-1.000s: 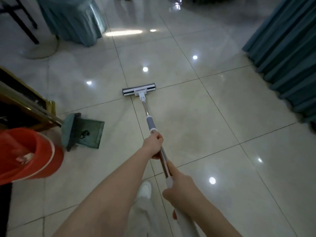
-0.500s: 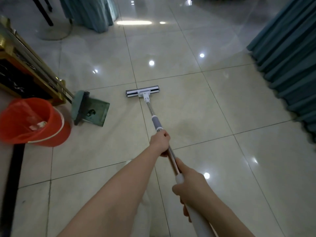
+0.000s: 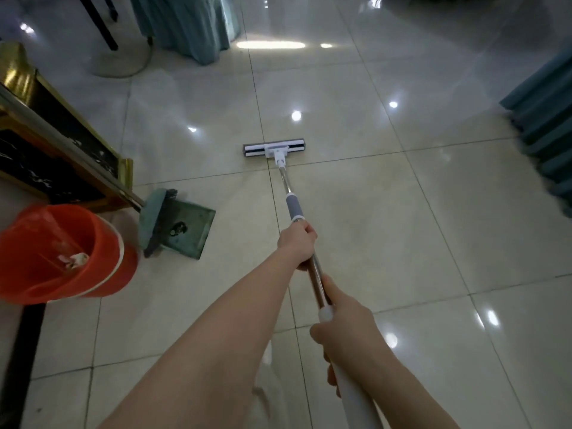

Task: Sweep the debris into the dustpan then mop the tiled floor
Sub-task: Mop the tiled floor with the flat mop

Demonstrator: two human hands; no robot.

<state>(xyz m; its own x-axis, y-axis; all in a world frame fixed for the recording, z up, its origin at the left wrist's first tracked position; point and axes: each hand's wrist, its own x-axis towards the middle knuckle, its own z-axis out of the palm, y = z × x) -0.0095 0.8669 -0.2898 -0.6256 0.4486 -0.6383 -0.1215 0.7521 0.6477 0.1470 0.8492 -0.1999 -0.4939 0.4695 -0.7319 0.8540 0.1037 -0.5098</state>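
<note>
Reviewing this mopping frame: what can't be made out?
Head view only:
Mop head: its underside faces down, hidden.
Dustpan: dark debris inside too small to identify.
Orange bucket: cut by the left edge; contents blurred.
Mop handle: top end cut by the bottom edge, below the right hand.

Banquet-style hall: glossy tiled floor (image 3: 402,212), teal table skirts (image 3: 185,23), gilt-framed stand (image 3: 62,144).

The tiled floor (image 3: 418,227) lies open ahead and to the right, as far as the blue curtain (image 3: 544,134). The mop (image 3: 274,149) stretches down the middle. On the left the dustpan (image 3: 195,221), an orange bucket (image 3: 108,274) and a gold-edged stand (image 3: 15,69) block the way.
</note>
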